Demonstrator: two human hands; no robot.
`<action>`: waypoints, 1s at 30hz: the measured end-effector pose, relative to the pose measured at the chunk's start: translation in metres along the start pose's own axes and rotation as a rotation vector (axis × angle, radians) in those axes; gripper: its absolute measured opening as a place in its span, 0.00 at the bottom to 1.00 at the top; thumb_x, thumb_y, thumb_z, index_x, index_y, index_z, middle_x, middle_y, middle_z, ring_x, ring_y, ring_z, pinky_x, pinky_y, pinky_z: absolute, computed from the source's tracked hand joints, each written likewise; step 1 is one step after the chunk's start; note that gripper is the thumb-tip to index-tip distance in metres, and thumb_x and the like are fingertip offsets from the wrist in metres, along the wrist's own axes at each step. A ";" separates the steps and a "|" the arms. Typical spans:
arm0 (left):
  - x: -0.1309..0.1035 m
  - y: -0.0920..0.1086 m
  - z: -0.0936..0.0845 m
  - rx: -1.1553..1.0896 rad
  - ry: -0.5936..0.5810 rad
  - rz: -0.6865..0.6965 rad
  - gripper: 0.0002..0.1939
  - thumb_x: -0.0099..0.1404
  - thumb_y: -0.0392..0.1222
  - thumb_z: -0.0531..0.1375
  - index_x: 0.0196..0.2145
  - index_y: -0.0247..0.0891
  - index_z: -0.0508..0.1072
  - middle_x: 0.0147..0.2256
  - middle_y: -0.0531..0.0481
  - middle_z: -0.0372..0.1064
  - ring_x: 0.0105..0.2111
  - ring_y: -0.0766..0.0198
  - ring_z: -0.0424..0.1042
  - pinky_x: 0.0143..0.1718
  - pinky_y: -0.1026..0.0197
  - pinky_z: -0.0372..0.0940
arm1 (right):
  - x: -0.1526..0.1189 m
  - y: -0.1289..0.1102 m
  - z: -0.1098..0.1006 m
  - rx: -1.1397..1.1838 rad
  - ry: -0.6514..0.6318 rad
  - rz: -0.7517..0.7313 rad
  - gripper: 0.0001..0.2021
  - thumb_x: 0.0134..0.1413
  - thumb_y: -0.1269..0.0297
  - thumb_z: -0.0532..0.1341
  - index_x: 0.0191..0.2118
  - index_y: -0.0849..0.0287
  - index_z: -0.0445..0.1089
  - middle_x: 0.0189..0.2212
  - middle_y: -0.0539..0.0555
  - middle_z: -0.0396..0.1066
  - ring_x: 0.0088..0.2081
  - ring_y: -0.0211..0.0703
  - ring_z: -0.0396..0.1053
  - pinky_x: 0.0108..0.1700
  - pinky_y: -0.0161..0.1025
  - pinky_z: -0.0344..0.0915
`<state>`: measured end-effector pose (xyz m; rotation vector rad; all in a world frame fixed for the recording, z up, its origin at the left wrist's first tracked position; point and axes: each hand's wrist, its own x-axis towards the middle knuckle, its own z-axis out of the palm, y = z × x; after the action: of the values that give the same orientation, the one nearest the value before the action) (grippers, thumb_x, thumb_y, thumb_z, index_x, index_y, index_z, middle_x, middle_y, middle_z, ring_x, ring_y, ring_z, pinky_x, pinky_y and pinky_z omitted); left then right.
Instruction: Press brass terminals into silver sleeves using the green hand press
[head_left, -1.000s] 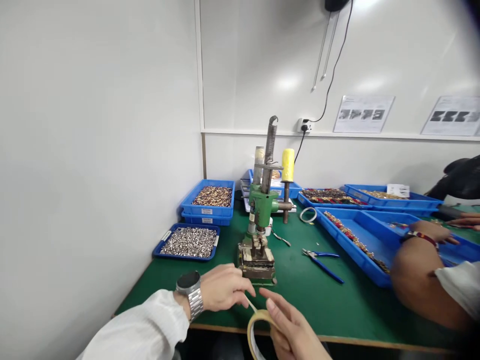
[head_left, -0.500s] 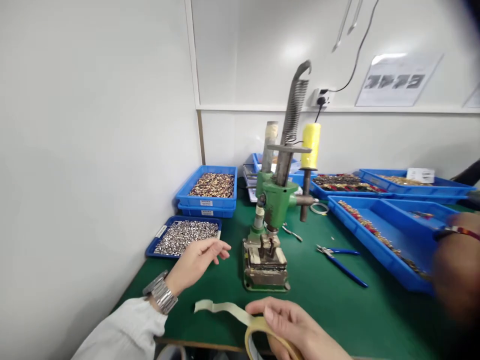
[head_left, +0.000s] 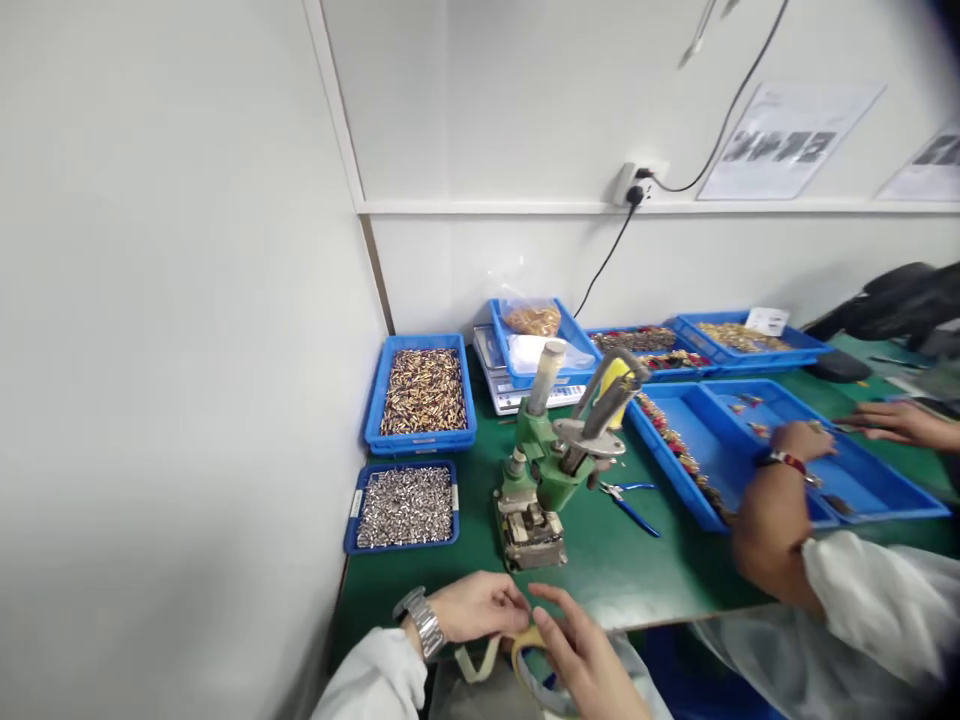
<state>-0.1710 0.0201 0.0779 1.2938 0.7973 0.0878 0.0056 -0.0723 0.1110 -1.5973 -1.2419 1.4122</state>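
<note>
In the head view, my right hand (head_left: 589, 655) grips a roll of masking tape (head_left: 523, 672) at the table's front edge. My left hand (head_left: 480, 606), with a metal watch at its wrist, has its fingers pinched together on the tape close to the roll. A loose tape strip (head_left: 480, 668) curls down below the left fingers. Just beyond both hands stands a green hand press (head_left: 559, 485) with a metal base. My right fingertips partly hide how the tape leaves the roll.
Left of the press are a tray of silver pieces (head_left: 405, 508) and a tray of brass-coloured pieces (head_left: 424, 392). Blue-handled pliers (head_left: 631, 508) lie right of it. A co-worker's hands (head_left: 802, 442) work at a divided blue tray (head_left: 720, 450). Behind the press sits a scale (head_left: 504, 400).
My left hand has moved right and down to the tape, closing its fingers there. The strip now hangs curled. The view has shifted, showing more of the co-worker.
</note>
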 end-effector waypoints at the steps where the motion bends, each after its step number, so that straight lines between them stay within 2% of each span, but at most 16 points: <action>1: -0.005 0.003 0.001 -0.001 -0.010 -0.016 0.31 0.50 0.67 0.65 0.39 0.36 0.74 0.26 0.54 0.69 0.24 0.69 0.66 0.28 0.65 0.57 | -0.005 -0.004 0.003 -0.032 0.050 -0.006 0.33 0.57 0.34 0.53 0.53 0.57 0.67 0.25 0.51 0.68 0.28 0.44 0.65 0.33 0.37 0.62; 4: -0.016 0.016 -0.004 0.072 -0.050 -0.073 0.30 0.49 0.68 0.65 0.34 0.36 0.72 0.26 0.53 0.71 0.21 0.70 0.64 0.25 0.65 0.56 | -0.014 -0.011 0.010 -0.116 0.179 -0.022 0.32 0.58 0.34 0.51 0.52 0.56 0.69 0.24 0.52 0.70 0.28 0.46 0.66 0.33 0.39 0.62; 8: -0.012 0.039 -0.023 0.276 -0.018 -0.083 0.25 0.51 0.64 0.64 0.25 0.37 0.68 0.21 0.56 0.68 0.20 0.71 0.59 0.24 0.65 0.51 | -0.015 -0.014 0.016 -0.155 0.212 -0.020 0.30 0.61 0.37 0.49 0.53 0.58 0.68 0.27 0.55 0.74 0.29 0.49 0.70 0.34 0.40 0.64; 11: -0.003 0.053 -0.039 0.338 -0.039 -0.084 0.22 0.53 0.61 0.64 0.25 0.37 0.70 0.23 0.55 0.69 0.22 0.71 0.58 0.26 0.65 0.52 | -0.011 -0.010 0.018 -0.132 0.251 -0.002 0.27 0.62 0.40 0.49 0.51 0.57 0.69 0.31 0.57 0.77 0.34 0.51 0.74 0.39 0.42 0.66; 14: 0.003 0.061 -0.047 0.427 -0.158 -0.173 0.25 0.43 0.59 0.71 0.33 0.38 0.75 0.25 0.56 0.71 0.24 0.69 0.63 0.27 0.65 0.55 | -0.006 -0.003 0.022 -0.106 0.264 0.007 0.25 0.62 0.44 0.49 0.49 0.57 0.70 0.41 0.60 0.78 0.43 0.54 0.76 0.45 0.44 0.67; 16: 0.007 0.064 -0.047 0.497 -0.196 -0.205 0.29 0.41 0.58 0.72 0.38 0.39 0.76 0.28 0.55 0.73 0.26 0.66 0.67 0.28 0.65 0.57 | -0.001 0.002 0.026 -0.134 0.266 0.027 0.25 0.63 0.46 0.48 0.52 0.59 0.68 0.41 0.62 0.78 0.43 0.55 0.76 0.44 0.44 0.67; 19: 0.012 0.068 -0.038 0.541 -0.104 -0.160 0.26 0.55 0.62 0.64 0.42 0.38 0.77 0.33 0.51 0.76 0.30 0.65 0.70 0.31 0.65 0.61 | 0.005 0.004 0.034 -0.188 0.311 0.072 0.26 0.65 0.51 0.44 0.60 0.60 0.61 0.36 0.60 0.78 0.39 0.55 0.77 0.41 0.43 0.66; 21: 0.016 0.070 -0.031 0.576 -0.045 -0.154 0.23 0.60 0.60 0.60 0.39 0.36 0.77 0.32 0.50 0.76 0.31 0.64 0.70 0.32 0.64 0.61 | 0.007 0.002 0.038 -0.214 0.323 0.099 0.26 0.66 0.53 0.44 0.63 0.60 0.58 0.35 0.59 0.78 0.39 0.53 0.77 0.40 0.42 0.65; 24: 0.021 0.072 -0.022 0.637 -0.022 -0.160 0.18 0.60 0.55 0.60 0.34 0.36 0.77 0.29 0.50 0.75 0.30 0.63 0.70 0.32 0.63 0.62 | 0.007 -0.003 0.040 -0.226 0.297 0.125 0.25 0.66 0.54 0.44 0.63 0.60 0.58 0.37 0.59 0.78 0.40 0.53 0.77 0.40 0.41 0.65; 28: 0.025 0.069 -0.017 0.666 -0.046 -0.119 0.21 0.60 0.55 0.60 0.44 0.37 0.76 0.43 0.46 0.75 0.37 0.62 0.72 0.39 0.62 0.64 | 0.003 -0.007 0.040 -0.177 0.324 0.118 0.24 0.65 0.58 0.46 0.63 0.59 0.58 0.44 0.60 0.77 0.44 0.52 0.76 0.43 0.40 0.66; 30: 0.025 0.066 -0.018 0.675 -0.100 -0.128 0.21 0.60 0.55 0.61 0.44 0.37 0.76 0.45 0.47 0.75 0.38 0.62 0.72 0.40 0.61 0.64 | -0.001 -0.006 0.042 -0.177 0.331 0.130 0.26 0.64 0.61 0.47 0.66 0.60 0.53 0.44 0.60 0.77 0.44 0.52 0.76 0.43 0.40 0.65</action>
<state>-0.1388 0.0672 0.1231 1.8567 0.8537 -0.3763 -0.0369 -0.0759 0.1084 -1.9710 -1.1054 1.0775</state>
